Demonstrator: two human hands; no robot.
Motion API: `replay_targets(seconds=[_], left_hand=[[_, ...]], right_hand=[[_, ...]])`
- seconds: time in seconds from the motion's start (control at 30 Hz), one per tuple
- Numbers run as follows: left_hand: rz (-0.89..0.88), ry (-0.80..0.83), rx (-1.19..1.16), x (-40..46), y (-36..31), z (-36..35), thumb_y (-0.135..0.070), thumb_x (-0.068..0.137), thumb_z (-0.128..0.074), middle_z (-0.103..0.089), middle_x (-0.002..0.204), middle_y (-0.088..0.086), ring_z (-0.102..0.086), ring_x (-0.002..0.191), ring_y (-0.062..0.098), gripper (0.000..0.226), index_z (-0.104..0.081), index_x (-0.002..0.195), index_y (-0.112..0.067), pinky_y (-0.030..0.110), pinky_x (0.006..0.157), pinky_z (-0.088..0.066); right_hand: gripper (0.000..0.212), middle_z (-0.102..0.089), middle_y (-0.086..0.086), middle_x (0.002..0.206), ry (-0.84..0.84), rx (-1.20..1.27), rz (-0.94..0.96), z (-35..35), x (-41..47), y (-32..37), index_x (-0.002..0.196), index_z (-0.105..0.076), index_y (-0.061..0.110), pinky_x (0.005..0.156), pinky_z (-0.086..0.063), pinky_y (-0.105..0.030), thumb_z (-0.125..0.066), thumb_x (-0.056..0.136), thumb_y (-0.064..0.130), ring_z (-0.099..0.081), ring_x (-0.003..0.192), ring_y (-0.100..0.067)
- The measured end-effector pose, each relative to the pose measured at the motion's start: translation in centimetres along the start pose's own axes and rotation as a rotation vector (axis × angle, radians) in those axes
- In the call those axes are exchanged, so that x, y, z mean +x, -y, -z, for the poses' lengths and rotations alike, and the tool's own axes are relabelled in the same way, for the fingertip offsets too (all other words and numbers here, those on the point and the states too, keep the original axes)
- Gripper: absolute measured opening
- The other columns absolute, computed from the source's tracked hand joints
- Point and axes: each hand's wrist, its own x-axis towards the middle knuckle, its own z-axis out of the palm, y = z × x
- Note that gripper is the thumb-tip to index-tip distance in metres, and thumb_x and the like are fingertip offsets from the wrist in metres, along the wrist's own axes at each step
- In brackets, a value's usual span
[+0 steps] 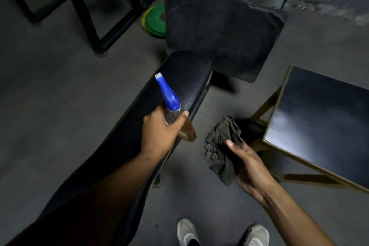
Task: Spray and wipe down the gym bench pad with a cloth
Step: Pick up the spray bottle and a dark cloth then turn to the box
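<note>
Head view, dim room, grey floor (50,106).

Long black padded gym bench pad (185,78) runs diagonally from lower left to its rounded far end at centre frame. Surface is glossy and finely textured; whether it is wet cannot be told.

Left hand (159,132) is over the right edge of the pad, fingers wrapped closed around the neck of a clear plastic spray bottle with a blue trigger head and white nozzle tip (169,102). Thumb lies across the front of the bottle. Nozzle points up-frame along the pad toward its far end. Lower body of the bottle shows an amber tint; contents unclear.

Right hand (251,170) is held off the bench, above the floor to the pad's right, palm turned up and left. Fingers are loosely curled, pinching a crumpled grey-brown cloth (221,146) that hangs bunched from the hand, clear of the pad.

Surroundings: a worn dark rectangular seat pad (219,32) sits just beyond the bench's far end. A black-topped stool with a brass-coloured frame (319,118) stands to the right, close to the cloth. Black metal rack legs (85,12) at upper left; green and yellow weight plates (154,24) on the floor beside them. Two light grey shoes (186,231) at the bottom edge.
</note>
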Motion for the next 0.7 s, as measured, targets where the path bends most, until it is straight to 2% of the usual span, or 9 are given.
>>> replay_targets(seconds=[0.13, 0.27, 0.37, 0.5, 0.7], left_hand=[[-0.068, 0.075, -0.058, -1.3, -5.9, -3.6, -0.055, 0.072, -0.075, -0.075, 0.091, -0.009, -0.070, 0.091, 0.013, 0.043, -0.071, 0.104, -0.025, 0.033, 0.086, -0.056], [-0.134, 0.089, -0.085, -2.1, -12.2, -7.3, -0.056, 0.072, -0.075, -0.074, 0.092, -0.007, -0.070, 0.092, 0.015, 0.047, -0.071, 0.105, -0.023, 0.035, 0.086, -0.056], [-0.186, 0.109, -0.063, -2.8, -17.0, -9.9, -0.043, 0.077, -0.079, -0.075, 0.089, -0.002, -0.071, 0.091, 0.020, 0.035, -0.071, 0.102, -0.020, 0.035, 0.082, -0.055], [-0.223, 0.179, -0.071, -3.1, -21.9, -14.0, -0.045, 0.071, -0.074, -0.075, 0.086, -0.003, -0.071, 0.088, 0.022, 0.039, -0.071, 0.101, -0.021, 0.036, 0.082, -0.056], [-0.254, 0.278, -0.051, -3.9, -25.1, -19.6, -0.036, 0.072, -0.073, -0.071, 0.079, -0.005, -0.067, 0.081, 0.018, 0.028, -0.070, 0.096, -0.021, 0.030, 0.076, -0.053]], right_hand=[[0.037, -0.071, -0.016, 0.133, -0.105, -0.045, 0.060, 3.9, -3.0, 3.8, 0.140, -0.062, 0.015, 0.115, -0.046, -0.052, -0.054, 0.104, 0.016, -0.064, 0.129, -0.039], [0.031, -0.072, -0.022, 0.130, -0.172, -0.061, 0.134, 8.3, -6.0, 8.2, 0.132, -0.070, 0.019, 0.107, -0.045, -0.055, -0.055, 0.104, 0.022, -0.067, 0.117, -0.040], [0.031, -0.074, -0.016, 0.129, -0.230, -0.097, 0.203, 11.8, -8.2, 11.1, 0.135, -0.065, 0.017, 0.103, -0.055, -0.044, -0.051, 0.107, 0.019, -0.071, 0.119, -0.033], [0.031, -0.075, -0.008, 0.129, -0.292, -0.090, 0.245, 16.2, -10.4, 13.9, 0.137, -0.063, 0.017, 0.092, -0.060, -0.029, -0.050, 0.108, 0.019, -0.071, 0.120, -0.024], [0.032, -0.074, -0.008, 0.130, -0.362, -0.083, 0.258, 21.8, -11.3, 14.6, 0.137, -0.063, 0.016, 0.106, -0.051, -0.037, -0.050, 0.109, 0.020, -0.069, 0.124, -0.025]])
